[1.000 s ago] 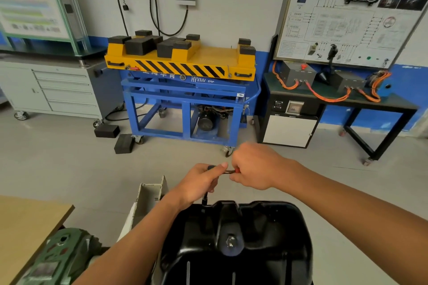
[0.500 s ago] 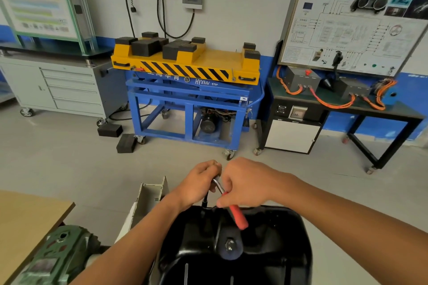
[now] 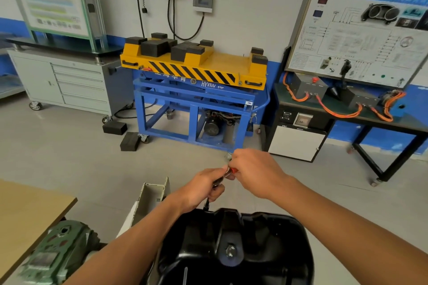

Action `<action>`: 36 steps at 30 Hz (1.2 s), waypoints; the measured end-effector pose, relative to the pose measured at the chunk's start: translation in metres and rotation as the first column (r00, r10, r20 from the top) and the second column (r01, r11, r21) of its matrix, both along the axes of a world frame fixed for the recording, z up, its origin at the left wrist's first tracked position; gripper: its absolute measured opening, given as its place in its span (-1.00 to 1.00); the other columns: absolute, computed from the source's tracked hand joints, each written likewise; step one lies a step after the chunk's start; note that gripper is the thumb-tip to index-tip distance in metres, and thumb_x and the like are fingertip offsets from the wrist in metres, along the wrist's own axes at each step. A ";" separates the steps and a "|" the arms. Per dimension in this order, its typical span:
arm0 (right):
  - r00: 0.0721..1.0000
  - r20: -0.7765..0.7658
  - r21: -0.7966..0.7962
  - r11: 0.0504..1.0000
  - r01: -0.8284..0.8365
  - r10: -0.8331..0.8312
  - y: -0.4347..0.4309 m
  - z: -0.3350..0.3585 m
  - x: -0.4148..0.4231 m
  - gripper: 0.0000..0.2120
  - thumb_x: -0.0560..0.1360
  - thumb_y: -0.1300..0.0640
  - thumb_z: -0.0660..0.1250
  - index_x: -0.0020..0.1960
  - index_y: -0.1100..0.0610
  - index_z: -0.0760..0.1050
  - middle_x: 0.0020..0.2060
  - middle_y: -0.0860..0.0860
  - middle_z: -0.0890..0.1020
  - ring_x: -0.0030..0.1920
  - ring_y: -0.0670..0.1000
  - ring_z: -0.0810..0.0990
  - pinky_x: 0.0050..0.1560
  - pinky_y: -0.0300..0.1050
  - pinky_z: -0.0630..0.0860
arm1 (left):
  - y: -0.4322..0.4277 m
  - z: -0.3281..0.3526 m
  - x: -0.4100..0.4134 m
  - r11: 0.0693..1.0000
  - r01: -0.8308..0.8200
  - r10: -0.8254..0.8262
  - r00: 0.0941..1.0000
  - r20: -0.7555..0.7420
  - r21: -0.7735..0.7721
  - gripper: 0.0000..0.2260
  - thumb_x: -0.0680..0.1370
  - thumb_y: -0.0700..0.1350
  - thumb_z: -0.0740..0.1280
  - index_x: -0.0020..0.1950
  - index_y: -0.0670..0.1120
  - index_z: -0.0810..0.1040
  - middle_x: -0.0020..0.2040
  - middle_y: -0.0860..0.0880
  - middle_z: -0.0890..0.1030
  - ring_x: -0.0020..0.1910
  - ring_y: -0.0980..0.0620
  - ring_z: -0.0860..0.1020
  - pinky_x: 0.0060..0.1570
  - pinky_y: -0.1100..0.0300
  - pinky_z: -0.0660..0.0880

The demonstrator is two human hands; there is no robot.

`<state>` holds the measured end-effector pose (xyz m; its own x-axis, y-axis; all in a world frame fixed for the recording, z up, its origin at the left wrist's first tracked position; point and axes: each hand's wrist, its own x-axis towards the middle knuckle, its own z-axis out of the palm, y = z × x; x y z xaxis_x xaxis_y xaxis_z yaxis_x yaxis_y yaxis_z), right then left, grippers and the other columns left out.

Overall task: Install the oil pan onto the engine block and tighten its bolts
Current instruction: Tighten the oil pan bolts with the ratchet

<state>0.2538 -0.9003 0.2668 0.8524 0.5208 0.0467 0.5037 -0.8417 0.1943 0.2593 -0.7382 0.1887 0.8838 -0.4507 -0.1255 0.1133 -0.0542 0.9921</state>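
The oil pan (image 3: 234,238) sits at 6 o'clock in our view, black and glossy, belly up with its drain plug (image 3: 230,251) facing us. We take the engine block to be under it, though the pan hides it. Both our hands are just beyond the pan's far rim, at 12 o'clock from the plug, and both hold the wrench (image 3: 228,172).

What matters here is how the wrench stands. Its dark shaft (image 3: 206,203) runs close to upright, from our left hand (image 3: 199,190) down to the far rim, where we judge the bolt to be (the shaft's tip and the rim cover it, so we cannot see the bolt itself). The red handle (image 3: 234,171) leaves the top of the shaft almost level and points towards 2 o'clock, into our right hand (image 3: 257,173).

The left hand's fingers (image 3: 216,193) are curled round the wrench head and the top of the shaft, which steadies it over the bolt. The right hand's fingers (image 3: 236,163) are closed round the handle and hide most of it. The two hands are nearly touching, the right one a little higher and farther from us.

As we read it, we are tightening a far-edge bolt. The next stroke would swing the handle around that upright shaft, so the right hand does the sweep and the left only holds the shaft plumb. If the shaft tips, the tip could ride off the bolt.
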 end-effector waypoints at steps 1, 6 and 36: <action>1.000 -0.006 0.033 0.999 -0.007 0.007 -0.003 -0.003 -0.002 -0.84 0.60 0.09 0.24 -0.05 0.05 0.59 -0.08 -0.02 0.55 -0.07 0.06 0.53 -0.21 0.03 0.52 | 0.001 0.001 0.000 1.000 -0.002 0.003 1.000 0.005 -0.016 -0.57 0.70 0.07 0.10 0.18 -0.30 0.50 -0.47 0.03 0.19 -0.44 0.04 0.14 -0.36 0.16 0.18; 0.998 -0.061 0.129 0.992 -0.015 0.023 -0.014 -0.007 -0.012 -0.82 0.58 -0.06 0.26 -0.01 0.04 0.53 -0.08 -0.05 0.50 -0.06 0.05 0.50 -0.12 -0.01 0.50 | 0.001 -0.002 0.004 0.991 -0.126 0.126 0.992 0.023 -0.036 -0.66 0.70 -0.05 0.16 0.18 -0.32 0.50 -0.50 0.04 0.30 -0.49 0.06 0.23 -0.39 0.18 0.26; 0.986 -0.160 0.365 0.931 0.011 0.051 0.002 -0.014 0.002 -0.88 0.55 0.20 0.32 0.07 0.10 0.56 -0.01 0.00 0.62 0.04 0.05 0.57 0.01 0.04 0.53 | 0.004 -0.002 0.004 0.992 0.028 -0.033 0.999 -0.039 -0.124 -0.46 0.55 0.31 0.25 0.18 -0.16 0.57 -0.43 -0.03 0.11 -0.39 -0.02 0.05 -0.36 0.14 0.11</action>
<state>0.2561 -0.8984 0.2526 0.8536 0.5118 0.0966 0.5201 -0.8279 -0.2097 0.2637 -0.7346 0.1865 0.8647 -0.4917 -0.1030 0.1541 0.0644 0.9860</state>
